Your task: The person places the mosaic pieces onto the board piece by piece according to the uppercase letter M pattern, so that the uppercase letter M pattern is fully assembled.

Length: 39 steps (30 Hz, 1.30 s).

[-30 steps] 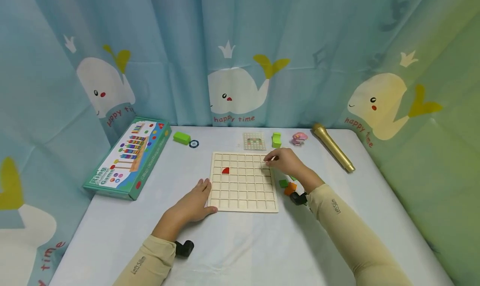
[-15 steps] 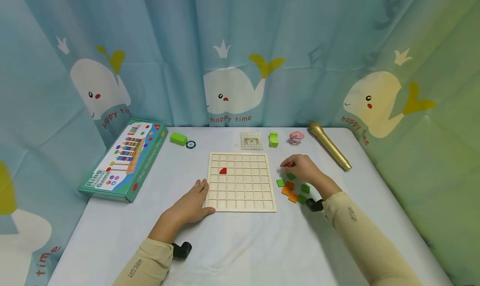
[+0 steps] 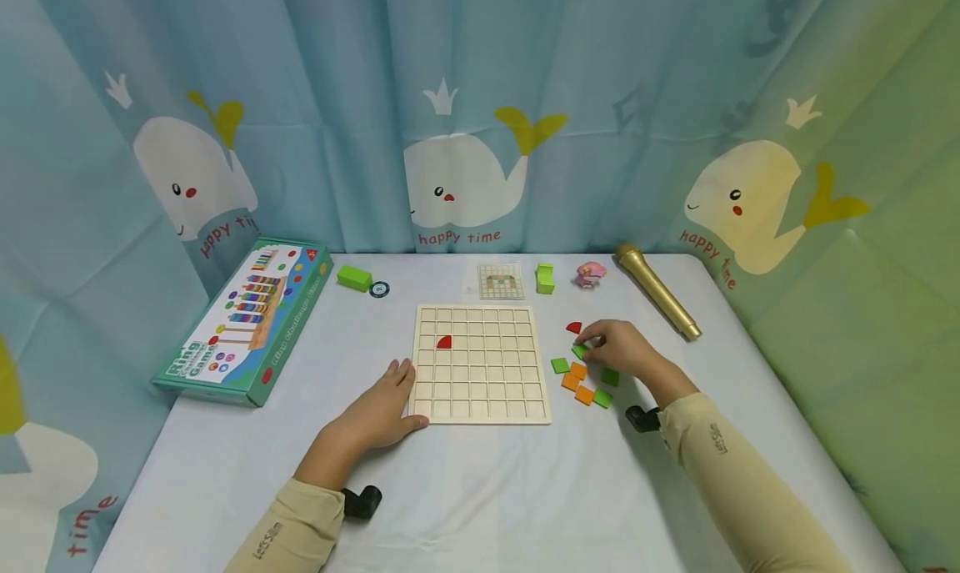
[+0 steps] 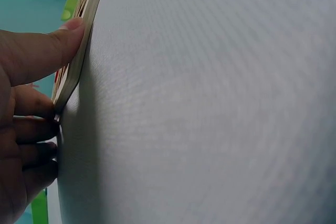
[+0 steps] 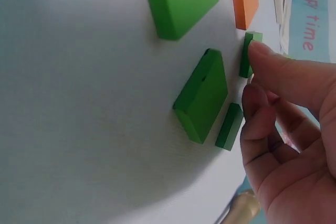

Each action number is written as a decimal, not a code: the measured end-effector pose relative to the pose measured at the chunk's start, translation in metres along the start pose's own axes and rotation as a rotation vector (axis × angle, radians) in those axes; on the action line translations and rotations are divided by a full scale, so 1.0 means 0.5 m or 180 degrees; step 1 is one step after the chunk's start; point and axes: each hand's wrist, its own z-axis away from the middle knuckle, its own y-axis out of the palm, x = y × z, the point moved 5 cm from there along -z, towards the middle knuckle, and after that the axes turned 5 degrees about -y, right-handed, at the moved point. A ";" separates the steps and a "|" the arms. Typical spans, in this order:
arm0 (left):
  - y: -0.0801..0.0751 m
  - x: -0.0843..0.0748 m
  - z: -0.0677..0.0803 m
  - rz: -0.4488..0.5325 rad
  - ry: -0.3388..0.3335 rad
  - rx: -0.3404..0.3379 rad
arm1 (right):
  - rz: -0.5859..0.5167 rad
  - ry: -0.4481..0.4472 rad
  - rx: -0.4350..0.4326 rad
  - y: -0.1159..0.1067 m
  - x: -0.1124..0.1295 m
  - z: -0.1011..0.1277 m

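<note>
- Since just one red pc (image 3: pixel 445 342) sits in the grid, upper L part, the wooden board (image 3: pixel 491 381) looks barely begun, so prob an early step; board lies flat mid-table, other squares bare
- Loose pcs on the cloth to board's R: red qtr-round (image 3: pixel 573 327) at the back, orange tiles (image 3: pixel 584 395) bunched nearer, green tiles (image 3: pixel 602 398) around them
- R hand (image 3: pixel 621 345) is over the pile, thumb + index close together at one green tile (image 3: pixel 579 351); can't tell if it's pinched or only touched; step in hand looks like picking out a pc
- L hand (image 3: pixel 378 406) has fingers laid along board's L edge, thumb at near L corner, seems to be steadying it; hands well apart
- Next move, IMO: a firm pinch on one tile by its sides, lift clear of neighbours w/o nudging them, carry L, set flat inside one square, L hand bracing board meanwhile
- Pattern card (image 3: pixel 501 281) behind board, prob worth a glance for which square + which way round; print too small to read for sure
- Further out: green block (image 3: pixel 545 278) just R of card, then pink toy (image 3: pixel 590 274) + gold mic (image 3: pixel 660 294); game box (image 3: pixel 243 323) far L, round chip (image 3: pixel 379 289) btwn it + card
</note>
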 end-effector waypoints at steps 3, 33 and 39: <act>0.000 0.000 0.000 0.0007 -0.0003 -0.0004 | -0.0044 0.0053 0.0025 0.001 -0.005 0.001; 0.003 0.002 -0.001 -0.0021 -0.0078 0.0030 | -0.0053 -0.0340 -0.0204 -0.011 0.038 -0.015; 0.003 0.003 -0.002 -0.0005 -0.0076 0.0032 | -0.0131 -0.0404 -0.0204 -0.001 0.066 -0.037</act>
